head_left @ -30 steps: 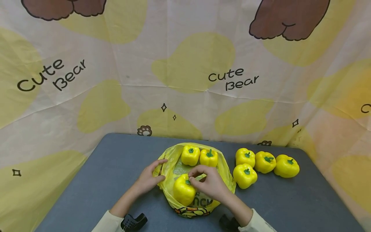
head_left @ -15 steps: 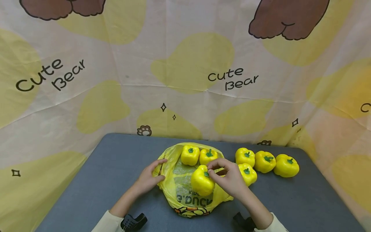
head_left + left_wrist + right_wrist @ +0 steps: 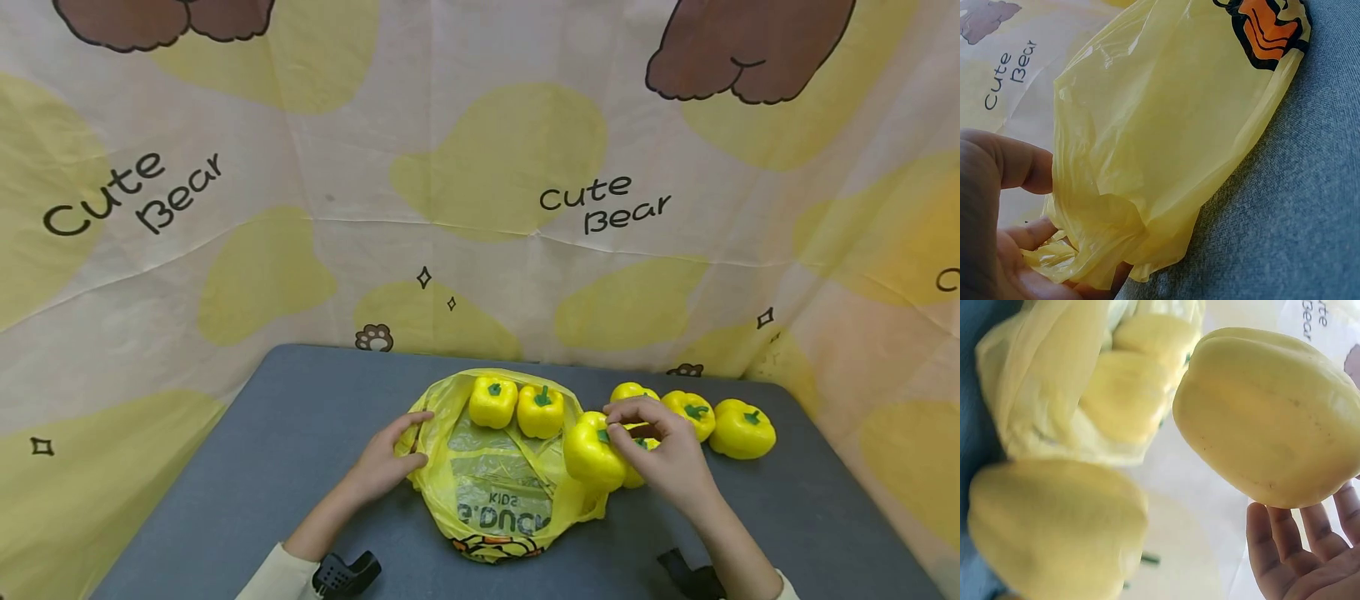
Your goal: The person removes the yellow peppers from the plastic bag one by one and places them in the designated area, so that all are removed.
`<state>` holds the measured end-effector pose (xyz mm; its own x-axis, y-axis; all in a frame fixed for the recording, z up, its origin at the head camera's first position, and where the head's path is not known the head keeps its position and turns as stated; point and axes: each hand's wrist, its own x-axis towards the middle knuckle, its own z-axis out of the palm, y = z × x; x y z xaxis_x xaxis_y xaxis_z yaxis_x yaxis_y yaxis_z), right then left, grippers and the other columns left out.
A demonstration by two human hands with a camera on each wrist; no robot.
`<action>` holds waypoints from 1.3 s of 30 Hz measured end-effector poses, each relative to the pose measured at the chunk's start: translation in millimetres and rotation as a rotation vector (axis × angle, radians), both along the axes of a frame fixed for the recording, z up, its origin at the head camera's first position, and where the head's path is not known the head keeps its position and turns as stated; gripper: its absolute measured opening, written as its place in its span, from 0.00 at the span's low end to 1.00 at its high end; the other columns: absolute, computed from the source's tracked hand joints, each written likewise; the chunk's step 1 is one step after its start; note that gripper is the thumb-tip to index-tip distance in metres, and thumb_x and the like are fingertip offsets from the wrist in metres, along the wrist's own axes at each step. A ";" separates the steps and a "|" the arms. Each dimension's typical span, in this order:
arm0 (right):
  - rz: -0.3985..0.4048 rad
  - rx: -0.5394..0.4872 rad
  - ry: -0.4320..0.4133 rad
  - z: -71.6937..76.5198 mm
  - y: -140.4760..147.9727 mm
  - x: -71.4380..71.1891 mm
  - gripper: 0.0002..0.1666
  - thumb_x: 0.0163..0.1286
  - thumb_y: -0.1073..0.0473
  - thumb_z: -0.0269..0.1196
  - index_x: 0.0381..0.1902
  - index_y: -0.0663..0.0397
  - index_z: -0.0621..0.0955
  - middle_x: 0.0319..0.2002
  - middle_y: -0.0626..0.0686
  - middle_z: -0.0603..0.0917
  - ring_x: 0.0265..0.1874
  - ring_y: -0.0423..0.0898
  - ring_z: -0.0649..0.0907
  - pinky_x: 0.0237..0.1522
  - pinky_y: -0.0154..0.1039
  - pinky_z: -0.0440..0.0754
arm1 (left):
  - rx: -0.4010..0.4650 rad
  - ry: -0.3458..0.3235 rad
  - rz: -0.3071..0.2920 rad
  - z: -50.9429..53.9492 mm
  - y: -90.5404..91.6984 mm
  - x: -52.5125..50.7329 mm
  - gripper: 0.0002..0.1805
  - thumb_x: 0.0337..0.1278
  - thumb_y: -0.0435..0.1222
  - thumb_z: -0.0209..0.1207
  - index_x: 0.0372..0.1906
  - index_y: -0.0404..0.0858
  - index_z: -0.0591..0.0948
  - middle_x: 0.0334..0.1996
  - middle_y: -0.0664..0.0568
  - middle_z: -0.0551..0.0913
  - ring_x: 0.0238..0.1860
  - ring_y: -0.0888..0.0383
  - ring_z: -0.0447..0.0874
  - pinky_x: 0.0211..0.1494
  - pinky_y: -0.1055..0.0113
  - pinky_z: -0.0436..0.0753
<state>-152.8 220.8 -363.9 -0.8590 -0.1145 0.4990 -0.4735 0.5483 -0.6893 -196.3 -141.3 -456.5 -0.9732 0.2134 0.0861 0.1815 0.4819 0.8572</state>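
Note:
My right hand (image 3: 663, 446) pinches a yellow bell pepper (image 3: 591, 454) by its green stem, over the right edge of a yellow plastic bag (image 3: 442, 500). In the right wrist view that bell pepper (image 3: 1266, 415) looms large above the fingers. The bag lies with its mouth wide, and two more bell peppers, one (image 3: 492, 403) beside the other (image 3: 540, 412), sit inside at the back. At the bag's left rim, my left hand (image 3: 386, 458) grips the plastic; the left wrist view shows the crumpled bag (image 3: 1122, 156) between thumb and fingers.
Several yellow bell peppers stand on the dark table (image 3: 247, 483) right of the bag, among them one at the far right (image 3: 742, 430) and one beside it (image 3: 688, 414). My right hand partly covers the nearer ones. A printed cloth (image 3: 480, 167) hangs behind the table.
My right hand has carried the bell pepper from inside the bag up and rightwards to the bag's right edge. The left hand stays at the left rim.

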 end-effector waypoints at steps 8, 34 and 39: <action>-0.095 0.022 0.019 2.0 31.2 5.7 0.08 0.59 0.71 0.66 0.34 0.53 0.83 0.38 0.53 0.85 0.37 0.29 0.80 0.35 0.28 0.80 | 0.010 -0.017 0.007 -1.4 0.9 -0.8 0.32 0.48 0.32 0.60 0.65 0.45 0.73 0.65 0.46 0.73 0.70 0.44 0.64 0.68 0.41 0.62; -0.288 -0.074 0.036 8.4 81.7 16.1 0.06 0.58 0.72 0.66 0.33 0.59 0.84 0.33 0.41 0.86 0.32 0.30 0.82 0.31 0.22 0.79 | 0.020 -0.015 -0.018 -0.1 0.2 -1.0 0.32 0.50 0.32 0.60 0.65 0.43 0.73 0.66 0.45 0.72 0.71 0.43 0.62 0.69 0.41 0.60; -0.333 -0.055 0.038 5.2 91.8 15.0 0.05 0.57 0.71 0.67 0.32 0.59 0.84 0.33 0.33 0.84 0.31 0.27 0.81 0.30 0.21 0.78 | 0.024 -0.017 -0.014 0.4 -0.1 -0.8 0.32 0.49 0.32 0.60 0.65 0.43 0.73 0.66 0.46 0.72 0.71 0.44 0.62 0.69 0.42 0.60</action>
<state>-137.7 312.5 -358.7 -0.8253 0.1973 0.5291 -0.3006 0.6396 -0.7075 -197.1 -141.4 -456.1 -0.9716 0.2246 0.0745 0.1730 0.4589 0.8715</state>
